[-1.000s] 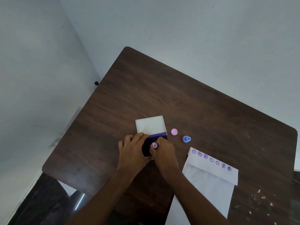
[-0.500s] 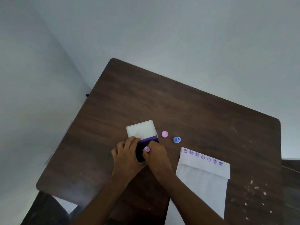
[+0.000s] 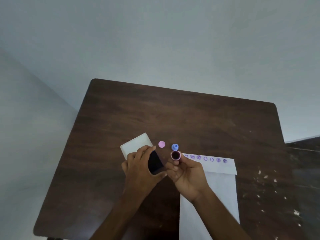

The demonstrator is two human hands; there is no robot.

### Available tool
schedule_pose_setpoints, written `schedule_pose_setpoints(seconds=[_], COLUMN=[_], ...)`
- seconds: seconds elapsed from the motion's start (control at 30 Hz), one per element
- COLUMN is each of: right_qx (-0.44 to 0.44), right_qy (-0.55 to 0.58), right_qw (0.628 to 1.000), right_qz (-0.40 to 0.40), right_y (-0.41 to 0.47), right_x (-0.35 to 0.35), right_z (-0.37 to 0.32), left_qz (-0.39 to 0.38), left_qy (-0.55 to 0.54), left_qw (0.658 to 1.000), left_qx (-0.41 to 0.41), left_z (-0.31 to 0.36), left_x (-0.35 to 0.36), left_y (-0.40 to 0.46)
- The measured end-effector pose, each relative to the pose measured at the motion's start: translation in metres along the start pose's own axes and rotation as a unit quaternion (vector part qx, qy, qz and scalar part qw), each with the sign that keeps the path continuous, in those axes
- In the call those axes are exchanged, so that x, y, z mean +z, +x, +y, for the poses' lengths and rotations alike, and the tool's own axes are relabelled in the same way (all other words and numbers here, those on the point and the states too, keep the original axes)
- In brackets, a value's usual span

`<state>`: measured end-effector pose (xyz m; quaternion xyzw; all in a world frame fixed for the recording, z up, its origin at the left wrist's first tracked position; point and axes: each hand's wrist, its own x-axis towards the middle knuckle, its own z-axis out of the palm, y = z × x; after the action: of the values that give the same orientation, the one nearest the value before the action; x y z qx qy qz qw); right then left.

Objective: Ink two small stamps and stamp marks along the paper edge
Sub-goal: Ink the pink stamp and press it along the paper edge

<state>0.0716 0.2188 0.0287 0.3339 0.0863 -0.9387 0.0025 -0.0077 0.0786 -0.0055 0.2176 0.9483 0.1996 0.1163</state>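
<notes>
Stamp (image 3: 176, 155), pink barrel, sits pinched in the right hand (image 3: 187, 174) with thumb and fingertips clamped round its body, inked face tipped up toward the camera and looking dark and loaded. Its long axis runs from the palm up and away, so the face points off the paper right now; judged from that, the coming move needs a roll of the wrist to bring the face down. Paper (image 3: 218, 187) lies just right of and under that hand, folded top strip running left to right, a row of purple marks (image 3: 205, 158) already along it. The stamp is at the strip's left end, near the first mark; free edge seems to be beyond the last mark at the far right, so travel is rightward. Right hand is clearly the nearer one. Left hand (image 3: 138, 168) is closed on the ink pad (image 3: 155, 163), fingers wrapped over its dark face, white lid (image 3: 134, 145) hinged open behind. Blue stamp (image 3: 175, 146) stands loose on the table (image 3: 190, 118), between the pink cap (image 3: 161, 144) and the paper, untouched.
</notes>
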Motion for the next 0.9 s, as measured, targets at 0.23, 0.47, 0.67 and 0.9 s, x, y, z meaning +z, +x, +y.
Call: schedule_pose_setpoints(seconds=[0.23, 0.47, 0.67, 0.9], right_qx=[-0.021, -0.045, -0.100, -0.202], right_qy=[0.064, 0.071, 0.069, -0.040], right_qw=[0.997, 0.995, 0.992, 0.968], right_qz=[-0.048, -0.053, 0.017, 0.145], right_y=[-0.021, -0.033, -0.051, -0.074], right_x=[-0.010, -0.024, -0.053, -0.115], right_z=[-0.016, -0.032, -0.059, -0.111], left_qz=[0.021, 0.022, -0.022, -0.082], left_qy=[-0.050, -0.061, -0.027, -0.056], left_qw=[0.996, 0.995, 0.995, 0.982], left_qx=[0.067, 0.079, 0.092, 0.163], left_z=[0.041, 0.065, 0.093, 0.137], left_x=[0.004, 0.013, 0.034, 0.069], left_y=[0.000, -0.010, -0.009, -0.004])
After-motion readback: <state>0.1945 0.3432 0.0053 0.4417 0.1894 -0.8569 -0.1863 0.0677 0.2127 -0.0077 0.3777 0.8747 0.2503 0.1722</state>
